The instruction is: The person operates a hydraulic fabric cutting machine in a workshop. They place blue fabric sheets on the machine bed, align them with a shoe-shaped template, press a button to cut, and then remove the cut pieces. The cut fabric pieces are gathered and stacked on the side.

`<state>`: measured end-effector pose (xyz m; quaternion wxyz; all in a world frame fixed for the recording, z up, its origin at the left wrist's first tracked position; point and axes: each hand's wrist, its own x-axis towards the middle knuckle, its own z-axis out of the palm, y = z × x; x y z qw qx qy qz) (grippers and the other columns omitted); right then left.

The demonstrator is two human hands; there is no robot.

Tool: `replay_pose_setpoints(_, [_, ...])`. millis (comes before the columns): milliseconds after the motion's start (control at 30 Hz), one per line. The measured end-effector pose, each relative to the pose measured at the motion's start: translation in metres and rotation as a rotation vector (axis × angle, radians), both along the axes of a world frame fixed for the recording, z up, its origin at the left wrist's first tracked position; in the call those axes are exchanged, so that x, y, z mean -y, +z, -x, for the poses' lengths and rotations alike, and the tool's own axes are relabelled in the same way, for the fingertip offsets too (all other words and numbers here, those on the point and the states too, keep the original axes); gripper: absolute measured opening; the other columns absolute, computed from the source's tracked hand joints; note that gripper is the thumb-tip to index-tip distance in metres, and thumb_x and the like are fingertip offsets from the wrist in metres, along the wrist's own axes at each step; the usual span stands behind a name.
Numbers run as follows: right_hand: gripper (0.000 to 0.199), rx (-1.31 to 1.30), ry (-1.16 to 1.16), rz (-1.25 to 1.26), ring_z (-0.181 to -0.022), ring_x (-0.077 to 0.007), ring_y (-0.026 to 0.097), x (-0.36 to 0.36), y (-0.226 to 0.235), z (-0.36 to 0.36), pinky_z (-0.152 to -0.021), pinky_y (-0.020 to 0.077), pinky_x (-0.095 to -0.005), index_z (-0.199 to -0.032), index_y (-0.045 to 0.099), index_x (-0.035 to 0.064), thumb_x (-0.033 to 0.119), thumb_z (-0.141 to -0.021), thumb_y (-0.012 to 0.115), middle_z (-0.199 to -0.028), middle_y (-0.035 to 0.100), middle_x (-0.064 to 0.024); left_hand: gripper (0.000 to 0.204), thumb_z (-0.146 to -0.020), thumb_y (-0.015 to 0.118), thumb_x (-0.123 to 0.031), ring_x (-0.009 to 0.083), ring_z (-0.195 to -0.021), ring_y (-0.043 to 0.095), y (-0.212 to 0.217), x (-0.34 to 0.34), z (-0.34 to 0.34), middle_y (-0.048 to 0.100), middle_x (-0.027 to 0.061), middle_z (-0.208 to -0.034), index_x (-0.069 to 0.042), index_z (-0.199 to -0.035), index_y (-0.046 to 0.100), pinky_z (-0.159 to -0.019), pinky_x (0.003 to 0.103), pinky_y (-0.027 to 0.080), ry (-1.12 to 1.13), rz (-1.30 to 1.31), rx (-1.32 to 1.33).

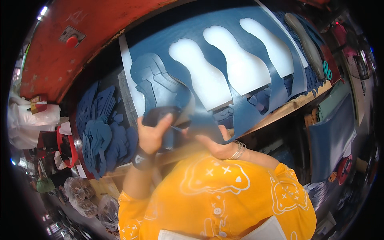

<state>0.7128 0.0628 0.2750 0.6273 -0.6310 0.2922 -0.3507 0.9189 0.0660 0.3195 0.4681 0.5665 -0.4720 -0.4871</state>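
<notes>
A blue sheet point(188, 30) with several sole-shaped cut-outs lies over a white cutting board point(226, 52). Loose blue cut pieces point(154, 74) rest stacked at its left end. My left hand point(154, 134), with a dark wristband, is closed around a dark blue piece point(160, 115), slightly blurred, at the board's near edge. To its right, my right hand point(218, 146), with bangles at the wrist, pinches the near edge of the blue sheet, which bends up toward me. Some of its fingers are hidden behind the sheet.
A heap of blue cut pieces point(100, 136) lies left of the board. Overhead at left is a red machine body point(104, 24) with a red button point(72, 41). A long grey bar point(305, 46) and teal scissors handles point(327, 70) are at right. A wooden edge point(288, 107) runs along the front.
</notes>
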Motion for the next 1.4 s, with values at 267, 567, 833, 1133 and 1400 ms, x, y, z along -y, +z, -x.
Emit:
replay_pose_setpoints(267, [0.024,-0.106,0.039,-0.190,-0.098,-0.0156,0.062,-0.008,-0.001,0.031,-0.087,0.0471,-0.0321,-0.111,0.062,0.0033,0.014,-0.096,0.047,-0.100,0.068,-0.0062,0.033,-0.090,0.061,-0.023,0.0262,-0.104,0.057,0.016,0.030,-0.070,0.061,0.0122,-0.113,0.000,-0.114,0.058,-0.092,0.042,0.045,0.517,0.135,-0.476])
replay_pose_setpoints(567, [0.035,-0.295,0.595,-0.254,-0.111,-0.0246,0.056,0.009,0.012,0.073,-0.100,0.0404,-0.0334,-0.122,0.054,-0.0006,0.022,-0.096,0.052,-0.124,0.059,-0.0152,0.028,-0.089,0.063,-0.012,0.0212,-0.102,0.063,0.139,0.081,-0.230,0.065,0.0115,-0.112,0.002,-0.113,0.062,-0.091,0.033,0.049,0.570,0.579,-0.027])
replay_pose_setpoints(833, [0.063,-0.266,0.429,0.289,-0.113,-0.0269,0.058,0.126,0.110,0.131,-0.097,0.0440,-0.0358,-0.130,0.053,0.0012,0.036,-0.081,0.071,-0.126,0.059,-0.0146,0.024,-0.086,0.065,-0.013,0.0157,-0.085,0.067,0.251,0.068,-0.113,0.068,0.0066,-0.099,-0.001,-0.107,0.064,-0.076,0.028,0.054,0.223,0.382,0.147])
replay_pose_setpoints(1133, [0.054,-0.231,0.529,0.291,-0.107,-0.0247,0.058,0.212,0.114,0.104,-0.095,0.0424,-0.0332,-0.120,0.059,0.0032,0.026,-0.074,0.075,-0.110,0.063,-0.0168,0.014,-0.086,0.062,-0.011,0.0130,-0.076,0.062,0.204,0.115,0.042,0.063,0.0035,-0.086,-0.004,-0.097,0.058,-0.066,0.026,0.050,-0.129,0.366,-0.175])
replay_pose_setpoints(1400, [0.022,-0.838,0.074,0.884,-0.081,-0.0348,0.066,0.205,0.157,0.166,-0.072,0.0516,-0.0419,-0.100,0.066,0.0061,0.013,-0.079,0.063,-0.086,0.068,-0.0171,0.062,-0.073,0.073,-0.015,0.0232,-0.107,0.058,0.125,0.106,0.030,0.058,0.0101,-0.118,-0.003,-0.130,0.050,-0.095,0.035,0.047,-0.141,0.454,0.267])
